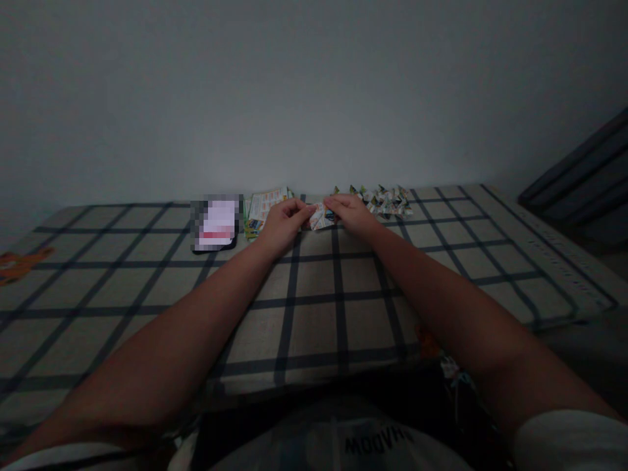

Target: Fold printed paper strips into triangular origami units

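Between my two hands is a small folded piece of printed paper (321, 217), held just above the checked tablecloth. My left hand (287, 221) pinches its left end with thumb and fingers. The right end is gripped by my right hand (352, 213), whose fingers cover part of it. Close behind my left hand lies a stack of printed paper sheets (267, 201), partly hidden by that hand. Several folded paper pieces (390, 199) with pointed ends lie in a group beyond and to the right of my right hand.
A phone-like device (218, 222) with a blurred, lit screen lies left of the paper stack. The checked tablecloth (314, 327) covers the table, which meets a plain wall (314, 98). An orange patterned shape (22, 263) shows at the far left, and a dark striped object (583, 176) stands at right.
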{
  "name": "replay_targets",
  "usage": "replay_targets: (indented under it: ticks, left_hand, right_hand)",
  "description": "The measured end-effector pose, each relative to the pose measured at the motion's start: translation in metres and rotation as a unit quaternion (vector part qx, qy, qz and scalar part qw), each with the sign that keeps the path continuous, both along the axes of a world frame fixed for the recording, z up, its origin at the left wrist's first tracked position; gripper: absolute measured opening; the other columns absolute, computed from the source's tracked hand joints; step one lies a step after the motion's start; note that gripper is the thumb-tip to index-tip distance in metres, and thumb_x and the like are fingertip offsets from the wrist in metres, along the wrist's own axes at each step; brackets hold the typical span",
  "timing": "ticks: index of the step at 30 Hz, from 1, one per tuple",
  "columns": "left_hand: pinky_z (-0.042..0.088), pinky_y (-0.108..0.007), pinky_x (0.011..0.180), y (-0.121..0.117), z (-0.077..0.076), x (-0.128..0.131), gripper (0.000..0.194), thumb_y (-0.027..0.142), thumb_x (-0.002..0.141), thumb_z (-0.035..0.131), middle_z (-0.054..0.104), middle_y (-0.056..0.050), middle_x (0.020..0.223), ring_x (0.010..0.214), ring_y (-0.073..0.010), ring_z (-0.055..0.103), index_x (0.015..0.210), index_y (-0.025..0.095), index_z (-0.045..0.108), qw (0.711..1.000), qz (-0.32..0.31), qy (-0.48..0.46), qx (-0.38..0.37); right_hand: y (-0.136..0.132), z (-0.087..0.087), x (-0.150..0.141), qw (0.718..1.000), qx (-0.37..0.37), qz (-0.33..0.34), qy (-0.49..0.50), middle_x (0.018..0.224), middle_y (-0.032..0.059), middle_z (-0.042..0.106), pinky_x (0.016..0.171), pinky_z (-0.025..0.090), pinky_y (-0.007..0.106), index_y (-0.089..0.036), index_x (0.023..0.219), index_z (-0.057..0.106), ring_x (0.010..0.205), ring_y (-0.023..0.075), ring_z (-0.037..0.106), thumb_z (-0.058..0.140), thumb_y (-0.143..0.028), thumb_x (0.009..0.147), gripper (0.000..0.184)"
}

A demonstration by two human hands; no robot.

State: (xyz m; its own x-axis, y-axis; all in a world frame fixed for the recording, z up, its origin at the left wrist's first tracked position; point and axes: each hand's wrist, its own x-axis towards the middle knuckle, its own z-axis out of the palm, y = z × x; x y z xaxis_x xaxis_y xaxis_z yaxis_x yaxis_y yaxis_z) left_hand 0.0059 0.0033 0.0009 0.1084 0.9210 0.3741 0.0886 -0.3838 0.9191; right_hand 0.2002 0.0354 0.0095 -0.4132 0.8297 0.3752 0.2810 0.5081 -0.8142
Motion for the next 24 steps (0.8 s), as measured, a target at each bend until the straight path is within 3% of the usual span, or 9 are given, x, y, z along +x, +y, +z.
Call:
replay_targets:
  ticks: [8, 14, 20, 24]
  left_hand:
    - [0.048, -0.029, 0.067, -0.0014, 0.0020, 0.0000, 0.041, 0.057, 0.080, 0.079, 0.065, -0.001, 0.065, 0.064, -0.0144, 0.058, 0.068, 0.021, 0.065, 1.000, 0.011, 0.008, 0.004]
    - [0.047, -0.027, 0.066, 0.0025, -0.0012, -0.0020, 0.045, 0.063, 0.080, 0.079, 0.067, -0.001, 0.067, 0.064, -0.0135, 0.058, 0.071, 0.020, 0.066, 0.999, 0.033, 0.020, 0.024]
    - [0.047, -0.028, 0.064, 0.0032, -0.0050, -0.0029, 0.038, 0.056, 0.081, 0.079, 0.068, -0.002, 0.067, 0.063, -0.0139, 0.060, 0.072, 0.020, 0.068, 1.000, 0.006, 0.014, -0.007]
    - [0.045, -0.027, 0.062, 0.0023, -0.0035, -0.0027, 0.036, 0.052, 0.080, 0.080, 0.066, -0.001, 0.063, 0.060, -0.0134, 0.057, 0.069, 0.020, 0.066, 1.000, 0.010, 0.020, -0.001]
  right_hand:
    - [-0.0011, -0.0037, -0.0060, 0.995, -0.076, -0.001, 0.072, 0.070, 0.0008, 0.056, 0.059, 0.045, 0.027, -0.021, 0.076, 0.056, 0.064, 0.0139, 0.052, 0.052, -0.079, 0.093, 0.061]
    - [-0.0014, -0.0030, -0.0024, 0.993, -0.094, 0.042, 0.054, 0.080, 0.0020, 0.069, 0.059, 0.050, 0.026, -0.018, 0.091, 0.069, 0.064, 0.0130, 0.056, 0.075, -0.060, 0.084, 0.043]
    - [-0.0022, -0.0041, -0.0019, 0.994, -0.086, 0.035, 0.051, 0.085, 0.0042, 0.071, 0.067, 0.055, 0.028, -0.017, 0.090, 0.071, 0.075, 0.0160, 0.063, 0.075, -0.049, 0.086, 0.032]
    - [-0.0037, -0.0028, -0.0032, 0.994, -0.093, 0.035, 0.038, 0.085, 0.0040, 0.070, 0.065, 0.054, 0.027, -0.016, 0.094, 0.071, 0.072, 0.0152, 0.063, 0.076, -0.045, 0.087, 0.031]
